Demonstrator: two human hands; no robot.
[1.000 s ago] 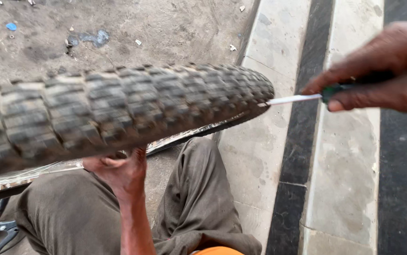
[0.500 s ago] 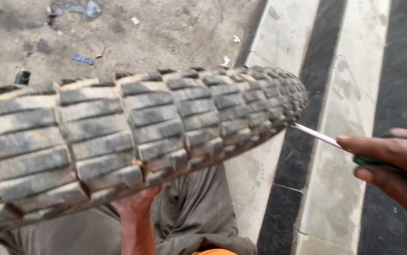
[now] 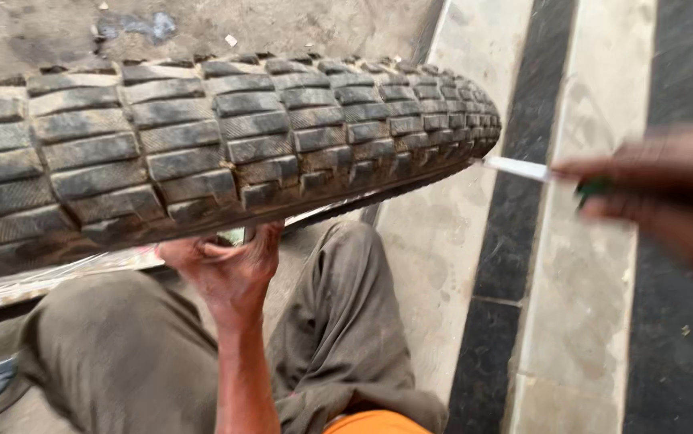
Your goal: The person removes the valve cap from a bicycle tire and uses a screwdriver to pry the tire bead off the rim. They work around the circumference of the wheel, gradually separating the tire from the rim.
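A worn black rubber tyre with blocky, dusty tread [image 3: 226,145] is lying across the upper left and centre of the frame, still seated on a shiny metal wheel rim [image 3: 57,277] that is showing along its lower edge. The left hand [image 3: 230,269] is reaching up from below centre, fingers curled around the tyre's lower edge by the rim, propping the wheel over grey-trousered knees [image 3: 121,354]. At the right edge the right hand [image 3: 660,193], blurred, is clenching a green-handled tool with a flat silvery blade [image 3: 523,168], whose tip is meeting the tyre's far end beside its sidewall. Whether the blade is already under the bead I cannot tell. Judging from how things lie, the tyre is sitting fully on the rim all along its visible length, so levering looks barely begun, with nearly everything left. A black-and-pale striped floor [image 3: 587,321] is running down the right.
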